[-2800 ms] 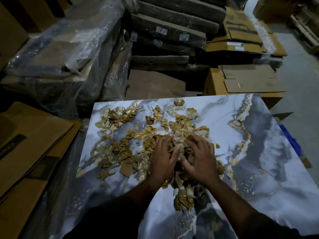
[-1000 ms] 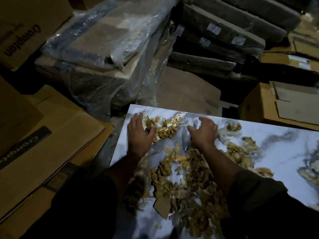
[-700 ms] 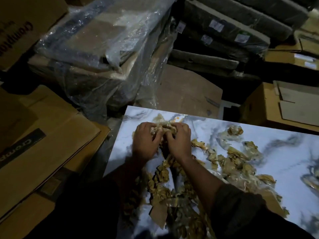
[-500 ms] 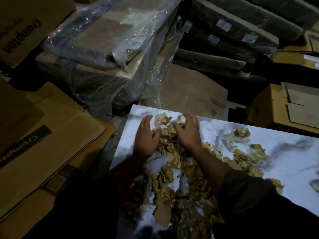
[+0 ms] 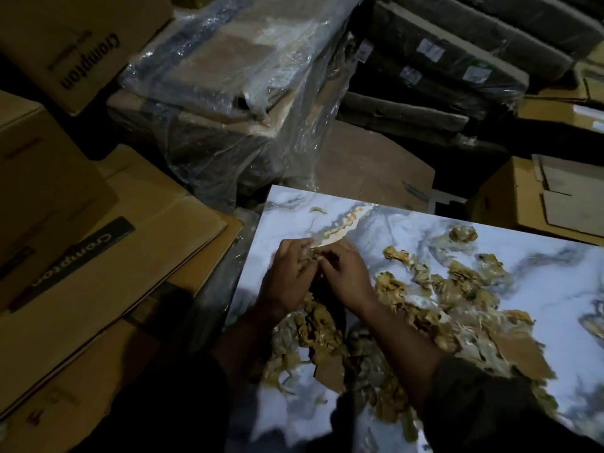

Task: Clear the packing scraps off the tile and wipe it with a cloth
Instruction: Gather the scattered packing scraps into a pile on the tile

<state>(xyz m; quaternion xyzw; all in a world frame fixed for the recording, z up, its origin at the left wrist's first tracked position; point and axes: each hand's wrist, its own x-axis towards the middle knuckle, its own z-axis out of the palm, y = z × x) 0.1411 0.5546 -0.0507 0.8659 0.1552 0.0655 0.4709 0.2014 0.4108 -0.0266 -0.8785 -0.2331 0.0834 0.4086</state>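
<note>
I am gathering a small clump of packing scraps (image 5: 310,255) between my two hands near the far left corner of the marble-patterned tile (image 5: 539,289). My left hand (image 5: 287,276) is curling its fingers round the left side of the clump, and my right hand (image 5: 346,273) is closing round it from the right, so the grip of each hand is holding the same bunch, fingertips nearly meeting over it. The clump is sitting right at the fingertips, just short of a gold vein in the tile's pattern.

The main spread of scraps (image 5: 408,308) is lying under and to the right of my forearms, trailing toward the near edge, with a flat brown cardboard piece (image 5: 523,351) among it on the right.

Half a second ago my hands were lying open and apart on either side of the scraps at that corner; now they are drawn together and closed on them, and the corner beyond my fingers is showing bare tile with only one small curl left on it. A stack wrapped in clear plastic (image 5: 235,93) is standing beyond the tile, and flattened cardboard boxes (image 5: 98,273) are lying to the left.
</note>
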